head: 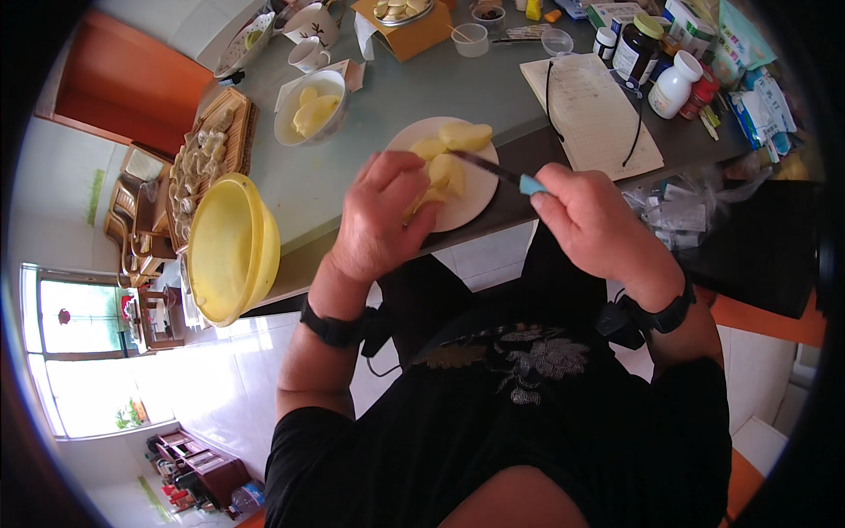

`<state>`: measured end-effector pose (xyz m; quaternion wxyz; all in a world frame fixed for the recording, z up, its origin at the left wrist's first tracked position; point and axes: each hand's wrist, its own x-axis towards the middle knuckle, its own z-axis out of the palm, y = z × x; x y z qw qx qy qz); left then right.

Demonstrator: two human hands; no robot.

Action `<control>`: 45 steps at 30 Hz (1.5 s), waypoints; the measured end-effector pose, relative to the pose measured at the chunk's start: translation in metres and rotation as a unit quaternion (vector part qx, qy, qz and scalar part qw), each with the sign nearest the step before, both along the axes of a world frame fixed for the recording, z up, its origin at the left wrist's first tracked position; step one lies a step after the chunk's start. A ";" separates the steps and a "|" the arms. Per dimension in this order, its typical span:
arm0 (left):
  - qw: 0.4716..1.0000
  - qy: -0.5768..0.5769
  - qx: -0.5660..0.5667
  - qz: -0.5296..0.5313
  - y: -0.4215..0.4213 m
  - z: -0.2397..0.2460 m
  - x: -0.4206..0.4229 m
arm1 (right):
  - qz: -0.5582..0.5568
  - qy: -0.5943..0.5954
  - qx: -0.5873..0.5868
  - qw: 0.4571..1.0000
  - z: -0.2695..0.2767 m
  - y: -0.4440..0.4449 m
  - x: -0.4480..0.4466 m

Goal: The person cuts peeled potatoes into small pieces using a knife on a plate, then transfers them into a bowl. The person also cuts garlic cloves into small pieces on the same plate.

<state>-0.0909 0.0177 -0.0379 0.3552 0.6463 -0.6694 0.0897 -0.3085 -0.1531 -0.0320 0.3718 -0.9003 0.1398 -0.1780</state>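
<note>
A white plate [482, 191] near the table's front edge carries several pale yellow pieces of peeled potato [445, 173]. My right hand [584, 221] grips a knife [492, 169] by its light blue handle, and the dark blade reaches across the plate to the pieces. Over the plate's left side, my left hand [389, 214] curves its fingers and thumb around some pieces; whether it grips one I cannot tell. Behind it stands a white bowl [284, 125] with larger peeled chunks inside.
A yellow plastic basin [228, 251] sits at the table's left edge, beside a woven tray [247, 119] of ginger-like roots [201, 158]. To the right lie an open notebook [594, 119] with a black cord, medicine bottles [675, 84] and plastic bags [686, 204]. A cardboard box [406, 41] stands behind.
</note>
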 end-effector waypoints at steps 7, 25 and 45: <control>0.983 -0.112 0.133 0.055 -0.068 0.013 0.026 | -0.050 -0.055 0.020 0.997 -0.006 -0.011 -0.008; 0.975 -0.036 0.217 0.007 -0.076 0.008 0.026 | -0.065 -0.087 0.016 0.994 -0.014 -0.007 -0.011; 0.933 0.288 -0.017 0.216 0.026 -0.010 0.027 | 0.012 -0.006 -0.154 0.988 -0.021 0.042 0.036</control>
